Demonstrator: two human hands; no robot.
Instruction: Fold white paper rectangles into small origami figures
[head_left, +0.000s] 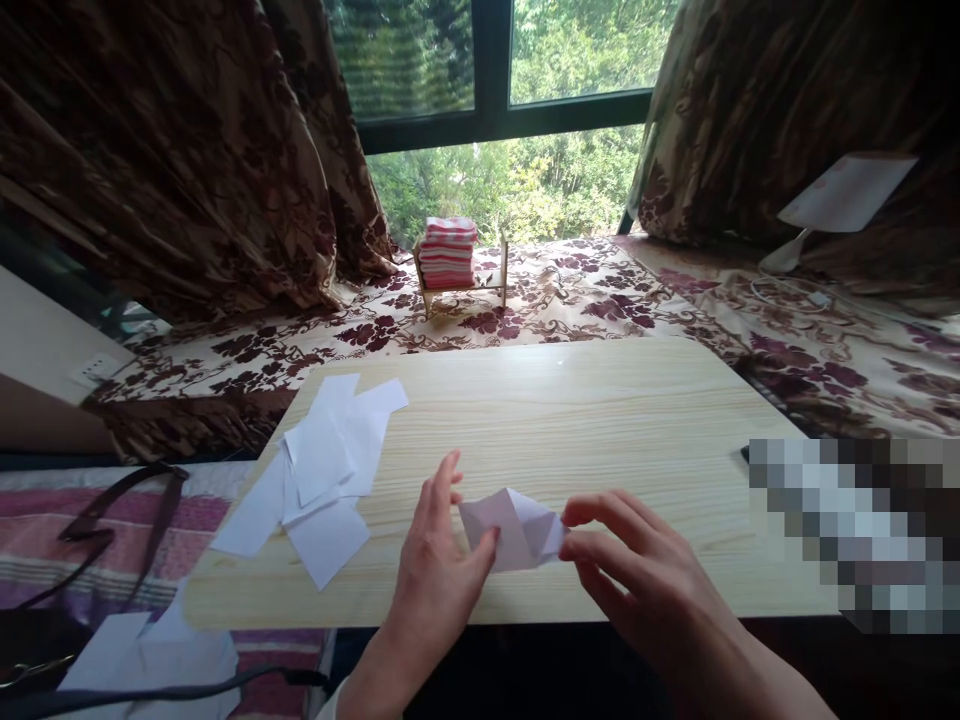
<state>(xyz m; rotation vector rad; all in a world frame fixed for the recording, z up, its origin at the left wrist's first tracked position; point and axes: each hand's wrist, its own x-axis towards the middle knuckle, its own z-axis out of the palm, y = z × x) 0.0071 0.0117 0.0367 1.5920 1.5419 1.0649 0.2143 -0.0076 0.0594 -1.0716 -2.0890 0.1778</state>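
Observation:
A piece of white paper (511,532), folded into a small angular shape with raised flaps, is held between my two hands near the front edge of the table. My left hand (436,565) grips its left end, thumb on the near face and the other fingers upright behind the left edge. At the opposite end, my right hand (645,565) pinches the narrow right tip between thumb and index finger. To the left, a loose spread of white paper sheets (322,460) overlaps on the light wooden table (600,420).
More white papers (180,655) and a dark strap (112,520) lie on the striped bedding at left. Beyond the table, a small rack (491,283) holds folded striped cloths (448,255). A white lamp (847,195) stands back right. A pixelated area covers the table's right side.

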